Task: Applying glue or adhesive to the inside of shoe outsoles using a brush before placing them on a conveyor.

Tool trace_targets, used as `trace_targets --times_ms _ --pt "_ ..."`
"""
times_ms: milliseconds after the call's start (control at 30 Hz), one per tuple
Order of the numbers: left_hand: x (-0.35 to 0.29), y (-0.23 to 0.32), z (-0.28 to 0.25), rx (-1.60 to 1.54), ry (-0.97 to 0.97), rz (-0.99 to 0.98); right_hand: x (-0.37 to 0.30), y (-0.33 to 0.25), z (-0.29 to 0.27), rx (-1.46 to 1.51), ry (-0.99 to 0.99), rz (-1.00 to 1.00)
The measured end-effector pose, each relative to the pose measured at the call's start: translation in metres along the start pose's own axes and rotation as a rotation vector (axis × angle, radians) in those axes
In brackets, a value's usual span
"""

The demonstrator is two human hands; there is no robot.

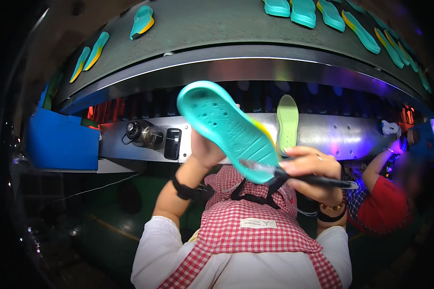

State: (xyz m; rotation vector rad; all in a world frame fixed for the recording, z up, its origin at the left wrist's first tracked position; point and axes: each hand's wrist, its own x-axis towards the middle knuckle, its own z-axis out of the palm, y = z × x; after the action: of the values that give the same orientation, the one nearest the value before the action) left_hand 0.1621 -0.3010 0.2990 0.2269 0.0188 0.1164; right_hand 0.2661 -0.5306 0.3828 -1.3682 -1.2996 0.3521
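Conveyor edge (246,52) beyond, metal ledge (361,137) nearer; hands (318,168) hold turquoise sole (229,127), brush (330,181).

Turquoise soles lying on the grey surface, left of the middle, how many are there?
3: the first sole lies near the top edge; the second sole and third sole lie side by side farther left. The dark border may hide more.

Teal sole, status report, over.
Left hand holding teal sole. Right hand gripping black-handled tool. Tool end over sole's near end. Lime sole beyond, apparently not blocking.
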Motion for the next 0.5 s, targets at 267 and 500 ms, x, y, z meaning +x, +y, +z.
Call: trace_targets --times_ms 267,500 --pt "0.013 -0.037 -0.004 0.147 0.191 0.134 0.021 0.052 0.036 -0.035 0.179 0.142" --pt "0.005 -0.012 -0.010 0.175 0.246 0.280 0.008 0.009 0.032 -0.253 -0.254 -0.111"
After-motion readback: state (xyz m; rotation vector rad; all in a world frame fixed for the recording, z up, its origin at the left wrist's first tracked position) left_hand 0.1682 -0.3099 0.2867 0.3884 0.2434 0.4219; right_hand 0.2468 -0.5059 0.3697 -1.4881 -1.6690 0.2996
